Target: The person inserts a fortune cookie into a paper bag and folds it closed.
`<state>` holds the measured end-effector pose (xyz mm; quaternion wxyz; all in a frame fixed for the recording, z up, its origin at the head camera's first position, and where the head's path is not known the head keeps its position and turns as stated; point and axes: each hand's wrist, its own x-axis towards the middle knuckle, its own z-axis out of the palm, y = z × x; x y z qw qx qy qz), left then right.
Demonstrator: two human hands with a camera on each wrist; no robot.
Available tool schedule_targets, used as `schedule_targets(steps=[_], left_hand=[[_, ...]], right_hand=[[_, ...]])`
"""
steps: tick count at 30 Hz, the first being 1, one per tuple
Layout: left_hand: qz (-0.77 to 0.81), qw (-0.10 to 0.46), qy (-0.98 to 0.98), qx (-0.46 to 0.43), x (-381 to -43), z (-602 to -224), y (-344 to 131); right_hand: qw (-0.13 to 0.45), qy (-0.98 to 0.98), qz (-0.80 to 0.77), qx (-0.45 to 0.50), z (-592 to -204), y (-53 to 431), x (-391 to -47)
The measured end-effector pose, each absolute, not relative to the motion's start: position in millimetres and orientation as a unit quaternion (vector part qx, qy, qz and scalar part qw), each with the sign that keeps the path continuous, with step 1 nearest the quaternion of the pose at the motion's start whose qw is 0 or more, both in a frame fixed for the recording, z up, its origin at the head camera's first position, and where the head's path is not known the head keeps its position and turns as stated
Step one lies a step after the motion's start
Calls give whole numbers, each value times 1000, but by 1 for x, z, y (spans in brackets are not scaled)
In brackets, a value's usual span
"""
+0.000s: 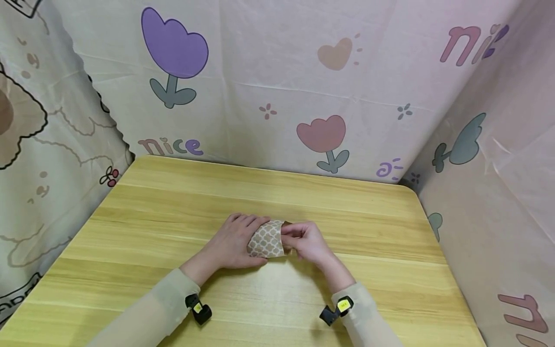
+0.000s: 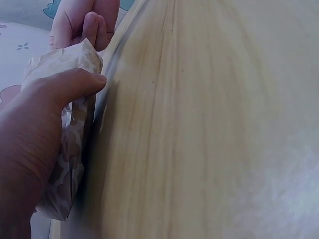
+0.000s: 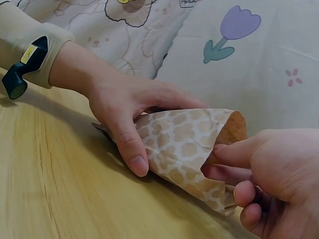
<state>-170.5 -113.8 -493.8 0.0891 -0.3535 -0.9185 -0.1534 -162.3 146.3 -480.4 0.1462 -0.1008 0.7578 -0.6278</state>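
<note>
A small brown paper bag (image 1: 266, 239) with a white lattice pattern lies on its side at the middle of the table, its mouth facing right. My left hand (image 1: 236, 243) grips it from the left, thumb along the near side and fingers over the far side. In the left wrist view the left thumb (image 2: 75, 85) presses on the bag's patterned paper (image 2: 70, 149). The thumb and forefinger of my right hand (image 1: 307, 241) reach into the bag's open mouth (image 3: 234, 130). Their tips are hidden inside, so whether they pinch anything does not show. The other right fingers curl outside, below the mouth.
The wood-grain table (image 1: 173, 193) has a back edge against a printed curtain (image 1: 269, 62). More printed cloth hangs at the left (image 1: 52, 159) and right sides. A small black camera (image 1: 199, 309) is strapped to the left wrist, another (image 1: 336, 310) to the right.
</note>
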Motion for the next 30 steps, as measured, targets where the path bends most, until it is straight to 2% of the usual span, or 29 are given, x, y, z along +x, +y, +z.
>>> schedule_targets(steps=[24, 30], left_hand=[[-154, 68, -926, -339, -169, -492, -115], [-166, 70, -925, -335, -168, -493, -115]], right_hand=[[142, 763, -622, -106, -475, 157, -161], [123, 772, -616, -98, -477, 164, -162]])
